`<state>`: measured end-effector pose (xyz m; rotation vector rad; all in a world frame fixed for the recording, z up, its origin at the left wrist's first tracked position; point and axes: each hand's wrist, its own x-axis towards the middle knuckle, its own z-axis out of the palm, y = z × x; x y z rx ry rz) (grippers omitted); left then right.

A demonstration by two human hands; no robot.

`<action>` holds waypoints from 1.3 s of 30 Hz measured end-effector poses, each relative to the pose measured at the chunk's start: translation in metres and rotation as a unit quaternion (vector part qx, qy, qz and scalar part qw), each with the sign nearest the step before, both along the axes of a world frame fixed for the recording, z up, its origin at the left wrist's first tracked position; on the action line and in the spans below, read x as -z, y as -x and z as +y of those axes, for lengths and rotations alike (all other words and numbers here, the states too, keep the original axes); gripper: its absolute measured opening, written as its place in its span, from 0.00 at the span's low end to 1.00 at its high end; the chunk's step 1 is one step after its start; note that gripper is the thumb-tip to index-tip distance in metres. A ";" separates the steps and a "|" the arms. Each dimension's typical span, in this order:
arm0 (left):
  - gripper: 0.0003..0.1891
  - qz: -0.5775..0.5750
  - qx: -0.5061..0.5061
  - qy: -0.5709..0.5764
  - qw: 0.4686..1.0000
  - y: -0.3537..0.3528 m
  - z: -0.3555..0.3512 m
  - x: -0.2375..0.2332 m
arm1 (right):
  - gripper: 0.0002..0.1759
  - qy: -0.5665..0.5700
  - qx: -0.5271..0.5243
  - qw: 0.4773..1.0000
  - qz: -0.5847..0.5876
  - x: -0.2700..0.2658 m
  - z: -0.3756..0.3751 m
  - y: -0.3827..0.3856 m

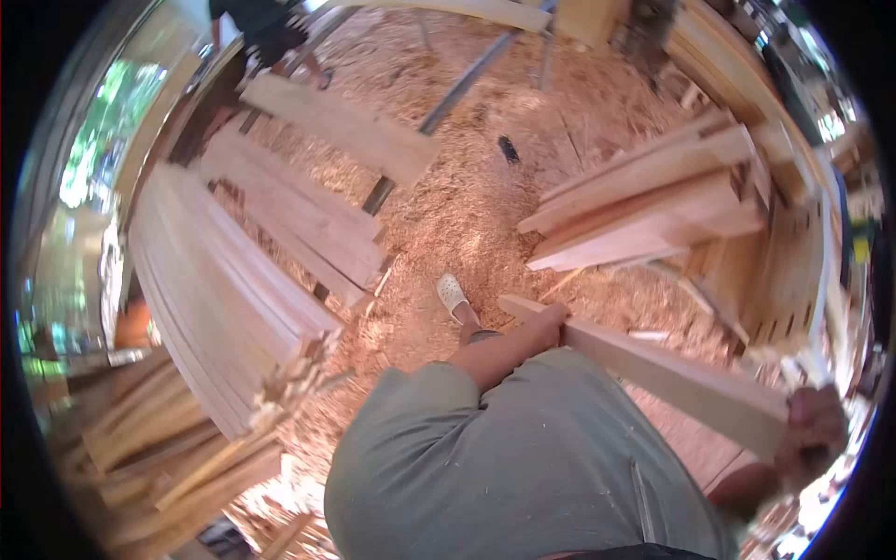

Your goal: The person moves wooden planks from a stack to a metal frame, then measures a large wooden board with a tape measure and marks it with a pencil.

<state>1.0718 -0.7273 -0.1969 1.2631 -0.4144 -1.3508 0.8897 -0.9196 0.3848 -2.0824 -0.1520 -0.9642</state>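
Observation:
A long wooden plank [672,378] slants across my right side, its far end narrow and its near end broad. My left hand [551,324] is closed on the plank toward its far end, with the forearm crossing in front of my legs. At the near end, my right hand [815,429] grips the plank, somewhat blurred at the edge of the view. Below the plank are my grey-green trousers [523,457]. A light clog [452,292] shows on my foot among the shavings.
Wood shavings [467,224] cover the ground. Stacked boards [224,289] lie on the left, with more planks [653,191] on the right. A wide board [341,131] rests on supports ahead. Another person [266,33] stands at the far left. A dark object [508,149] lies on the shavings.

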 end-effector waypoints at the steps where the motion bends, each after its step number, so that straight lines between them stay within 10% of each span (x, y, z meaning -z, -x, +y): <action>1: 0.32 -0.080 0.028 0.051 0.995 -0.008 -0.004 -0.056 | 0.12 -0.007 -0.004 0.999 0.044 -0.014 -0.001 0.017; 3: 0.29 -0.158 0.029 0.103 0.982 -0.022 -0.028 -0.142 | 0.14 0.059 0.103 0.993 0.028 -0.005 -0.046 0.102; 4: 0.24 0.054 -0.128 -0.011 0.990 -0.025 -0.057 -0.155 | 0.10 0.157 0.378 0.898 0.164 0.011 -0.080 0.181; 5: 0.20 0.265 -0.272 -0.118 0.918 -0.033 -0.077 -0.171 | 0.13 -0.059 0.266 0.962 0.028 0.041 -0.117 0.244; 13: 0.21 -0.037 -0.425 0.002 0.905 -0.121 -0.124 -0.320 | 0.24 -0.303 0.450 0.835 0.098 0.175 -0.042 0.220; 22: 0.12 -0.181 -0.614 -0.009 0.768 -0.209 0.041 -0.261 | 0.35 -0.605 0.163 0.760 0.174 0.308 -0.015 0.086; 27: 0.21 -0.068 -0.722 -0.173 0.667 -0.269 0.187 -0.200 | 0.42 -0.496 -0.159 0.647 0.557 0.334 -0.026 -0.019; 29: 0.19 -0.366 -0.479 -0.435 0.669 -0.304 0.233 -0.154 | 0.43 -0.447 -0.222 0.655 0.567 0.313 0.003 -0.082; 30: 0.19 -0.362 -0.489 -0.432 0.666 -0.306 0.238 -0.160 | 0.45 -0.398 -0.276 0.661 0.573 0.302 0.019 -0.111; 33: 0.09 0.121 -0.706 0.068 0.695 -0.271 0.232 -0.198 | 0.43 -0.357 -0.303 0.675 0.571 0.301 0.063 -0.172; 39: 0.12 -0.147 -0.675 -0.112 0.714 -0.154 0.165 -0.211 | 0.36 -0.257 -0.328 0.669 0.616 0.297 0.203 -0.290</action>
